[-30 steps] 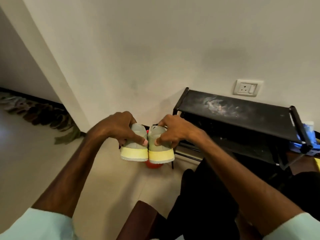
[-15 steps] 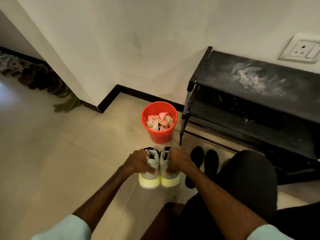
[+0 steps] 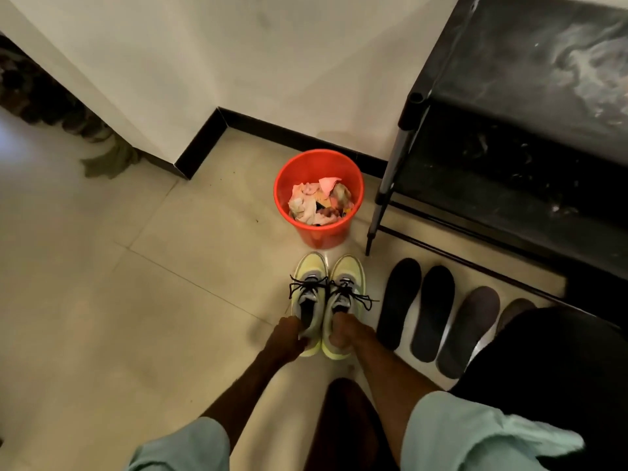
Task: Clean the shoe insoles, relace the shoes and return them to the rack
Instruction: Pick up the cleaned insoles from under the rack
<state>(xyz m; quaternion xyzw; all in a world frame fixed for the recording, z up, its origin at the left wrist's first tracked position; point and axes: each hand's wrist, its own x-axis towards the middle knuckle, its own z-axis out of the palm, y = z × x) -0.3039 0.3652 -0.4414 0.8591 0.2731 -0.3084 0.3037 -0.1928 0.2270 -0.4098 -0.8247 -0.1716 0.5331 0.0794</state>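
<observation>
Your L hand [image 3: 288, 338] and R hand [image 3: 344, 334] each clamp a heel — shoes [image 3: 348, 270] side by side by the bucket [image 3: 319, 233], insoles [image 3: 431, 311] just right. Light, soft uppers, I'd say; heel's the firm hold — mind loose laces [image 3: 303, 287].

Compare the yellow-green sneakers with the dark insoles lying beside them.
The yellow-green lace-up sneakers are pale and bulky; the dark flat insoles are thin. The left hand and right hand grip the sneakers' heels; the insoles lie untouched. The sneakers are two; four insoles show, one partly hidden. Both point toes away from the person.
</observation>
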